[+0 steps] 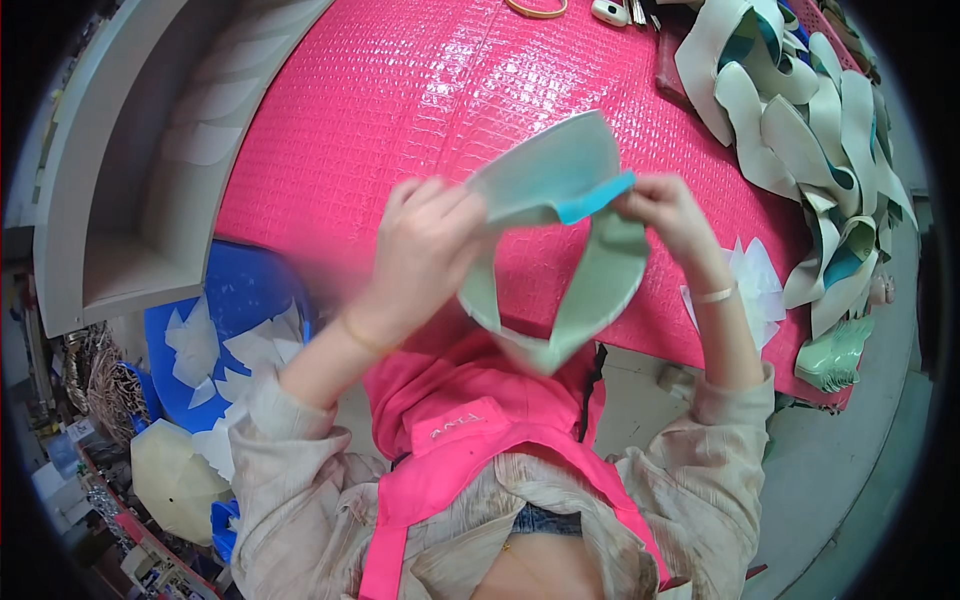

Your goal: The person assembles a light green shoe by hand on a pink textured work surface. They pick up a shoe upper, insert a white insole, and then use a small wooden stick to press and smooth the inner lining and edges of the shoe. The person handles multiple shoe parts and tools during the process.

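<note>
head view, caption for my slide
Left hand and right hand hold a curved pale-green piece with a blue strip at a pink table.

Open passage is afforded across the left and centre of the pink table (340, 150), beyond the hands. The near centre is blocked by a looped pale-green piece (612, 265), held between left hand (428, 235) and right hand (672, 215). The right side is obstructed by heaped curved pieces (775, 130); the left is walled by a grey box (75, 200).
</note>
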{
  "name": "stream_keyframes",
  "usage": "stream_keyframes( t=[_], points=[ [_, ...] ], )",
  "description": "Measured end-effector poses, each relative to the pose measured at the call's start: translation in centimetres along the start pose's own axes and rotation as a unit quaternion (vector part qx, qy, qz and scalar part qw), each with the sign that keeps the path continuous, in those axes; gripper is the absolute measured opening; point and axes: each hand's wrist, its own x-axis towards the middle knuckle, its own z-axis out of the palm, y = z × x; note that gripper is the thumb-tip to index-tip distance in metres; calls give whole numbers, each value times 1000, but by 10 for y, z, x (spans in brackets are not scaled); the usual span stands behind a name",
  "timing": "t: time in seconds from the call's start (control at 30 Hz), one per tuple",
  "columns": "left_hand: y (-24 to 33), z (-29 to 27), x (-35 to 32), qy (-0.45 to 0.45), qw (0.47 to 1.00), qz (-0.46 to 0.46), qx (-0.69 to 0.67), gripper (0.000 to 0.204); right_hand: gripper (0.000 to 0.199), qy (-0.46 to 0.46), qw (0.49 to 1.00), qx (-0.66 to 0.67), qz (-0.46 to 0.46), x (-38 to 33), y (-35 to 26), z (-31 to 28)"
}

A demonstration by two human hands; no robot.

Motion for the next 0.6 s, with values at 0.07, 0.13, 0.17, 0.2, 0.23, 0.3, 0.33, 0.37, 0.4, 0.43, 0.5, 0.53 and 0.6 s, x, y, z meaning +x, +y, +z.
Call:
stream_keyframes(
  t=[0.07,0.13,0.17,0.2,0.23,0.3,0.33,0.37,0.4,0.43,0.5,0.53,0.6],
  points=[
    [1,-1,-32,-9,989,-97,-108,16,18,-7,997,32,65,-20,23,12],
    [-1,19,-47,-13,992,-80,-101,16,17,32,994,-19,106,-34,29,26],
    [-2,26,-50,-15,993,-70,-97,16,19,55,990,-125,-45,-33,34,31],
    [7,21,-45,-41,996,-67,-44,16,21,57,962,-248,-102,-31,22,36],
    [16,19,-38,-44,996,-64,-53,16,24,53,915,-365,-162,-27,4,41],
    [25,18,-21,-53,994,-49,-78,15,23,6,904,-365,-224,-15,-21,57],
    [19,18,-16,-70,996,-33,-33,16,23,-16,895,-364,-259,-7,-27,60],
    [10,18,-16,-25,987,-120,-106,18,22,-5,961,-247,-128,0,-27,57],
    [-1,21,-19,20,962,-202,-182,19,22,10,992,-123,10,6,-26,48],
    [-16,28,-25,68,923,-284,-251,21,21,20,989,5,144,10,-23,42],
    [-34,52,-34,95,918,-274,-270,59,23,41,994,-7,98,11,-5,48],
    [-19,44,-29,118,916,-278,-265,67,23,43,995,-36,83,13,3,47],
    [-18,36,-29,177,916,-244,-266,94,25,37,995,-81,36,14,8,46]
  ],
)
